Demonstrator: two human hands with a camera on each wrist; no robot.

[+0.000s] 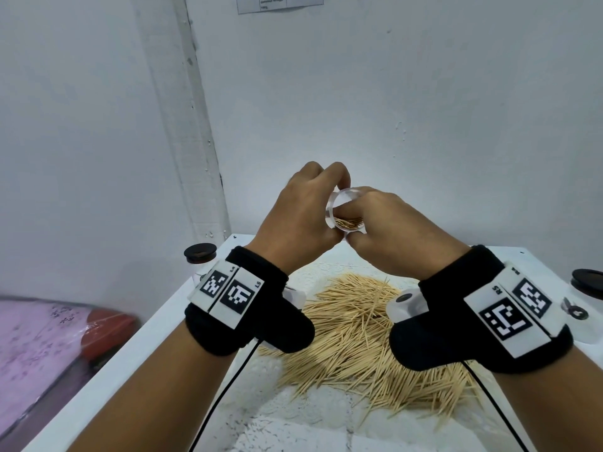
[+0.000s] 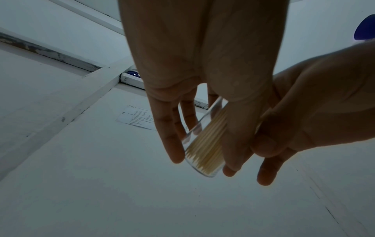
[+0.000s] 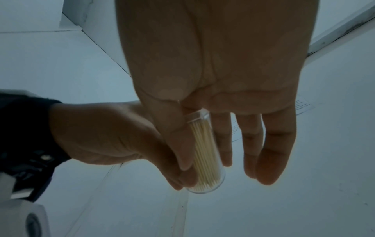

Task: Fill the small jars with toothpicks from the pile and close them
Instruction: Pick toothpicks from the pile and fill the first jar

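Observation:
Above the toothpick pile point(image 1: 368, 347) both hands hold one small clear jar point(image 1: 342, 210) partly filled with toothpicks. My left hand point(image 1: 306, 207) grips it from the left, fingers curled round its far side. My right hand point(image 1: 381, 223) pinches it from the right. The left wrist view shows the jar point(image 2: 205, 149) lying between my left fingers and thumb. In the right wrist view the jar point(image 3: 205, 152) lies under my right thumb point(image 3: 180, 149), with a clear thicker band point(image 3: 198, 117) at the end by my palm. I cannot tell whether that band is a lid.
A black-lidded jar point(image 1: 200, 252) stands at the table's far left edge, another point(image 1: 587, 282) at the right edge. The white table point(image 1: 156, 347) butts against a white wall. A pink bundle point(image 1: 42, 340) lies below to the left.

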